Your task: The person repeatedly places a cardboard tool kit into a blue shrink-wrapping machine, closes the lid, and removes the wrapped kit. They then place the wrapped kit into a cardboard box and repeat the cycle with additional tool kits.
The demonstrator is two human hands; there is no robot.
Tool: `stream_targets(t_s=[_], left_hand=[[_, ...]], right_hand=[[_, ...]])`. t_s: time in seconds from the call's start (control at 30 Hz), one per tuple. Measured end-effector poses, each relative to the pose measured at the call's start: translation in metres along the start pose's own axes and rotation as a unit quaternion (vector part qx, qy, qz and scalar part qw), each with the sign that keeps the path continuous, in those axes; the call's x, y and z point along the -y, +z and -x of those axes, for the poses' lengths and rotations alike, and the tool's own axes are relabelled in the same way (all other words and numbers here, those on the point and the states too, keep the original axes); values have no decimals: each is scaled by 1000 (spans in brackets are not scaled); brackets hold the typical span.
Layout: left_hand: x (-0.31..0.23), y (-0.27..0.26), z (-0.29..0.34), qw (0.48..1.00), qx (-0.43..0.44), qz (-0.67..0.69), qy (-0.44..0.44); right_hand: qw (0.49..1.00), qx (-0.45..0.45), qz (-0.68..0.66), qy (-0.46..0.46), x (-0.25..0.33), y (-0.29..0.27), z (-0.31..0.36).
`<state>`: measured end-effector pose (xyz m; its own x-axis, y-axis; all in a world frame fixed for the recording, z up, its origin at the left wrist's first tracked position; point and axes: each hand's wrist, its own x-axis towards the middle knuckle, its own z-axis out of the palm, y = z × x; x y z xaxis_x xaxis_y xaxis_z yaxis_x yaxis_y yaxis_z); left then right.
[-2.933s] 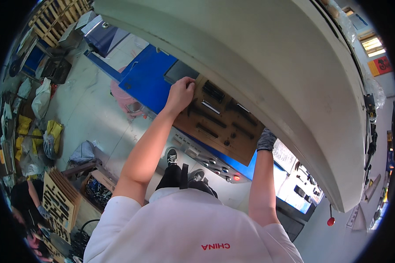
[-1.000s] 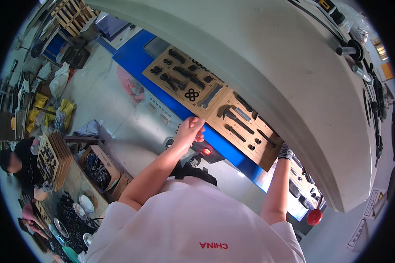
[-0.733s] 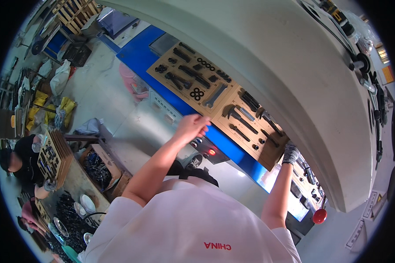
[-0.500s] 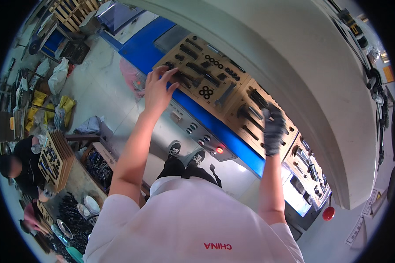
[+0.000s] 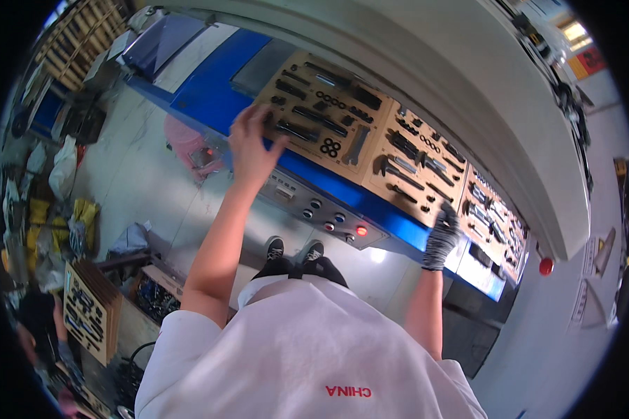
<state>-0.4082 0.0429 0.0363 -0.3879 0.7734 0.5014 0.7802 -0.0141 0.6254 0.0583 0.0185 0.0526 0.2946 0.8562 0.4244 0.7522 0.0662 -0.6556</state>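
1. Presently, 3 flat plywood boards with black tools set in cut-out recesses are seen lying in a row on the blue machine top (image 5: pixel 210 105).
2. The left board (image 5: pixel 328 115) is touched at its near left corner by the bare left hand (image 5: pixel 250 143), fingers spread flat rather than closed around anything.
3. The middle board (image 5: pixel 416 167) is met at its near right edge by the grey-gloved right hand (image 5: pixel 442 234); whether it is gripped cannot be told.
4. Placement is judged nearly done: the boards lie down, with only final alignment apparently left.
5. The right board (image 5: pixel 493 220) is small and distorted near the rim; single tools are hard to make out, and the fingertips' contact is partly hidden.
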Motion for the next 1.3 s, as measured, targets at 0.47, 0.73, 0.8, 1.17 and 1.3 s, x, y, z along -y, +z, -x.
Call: stream_targets(t_s=[0.47, 0.73, 0.8, 1.17, 1.3], left_hand=[[73, 36, -5, 890, 25, 368, -268], [93, 63, -26, 902, 37, 363, -232], [96, 70, -28, 911, 36, 345, -224], [86, 101, -50, 953, 55, 211, -210], [83, 100, -63, 962, 88, 142, -218]], right_hand=[[852, -118, -405, 310, -96, -5, 25], [874, -89, -386, 282, -109, 8, 13], [879, -101, -360, 295, -110, 13, 11], [906, 2, -287, 312, -94, 15, -11], [924, 19, -221, 310, -82, 17, -20]])
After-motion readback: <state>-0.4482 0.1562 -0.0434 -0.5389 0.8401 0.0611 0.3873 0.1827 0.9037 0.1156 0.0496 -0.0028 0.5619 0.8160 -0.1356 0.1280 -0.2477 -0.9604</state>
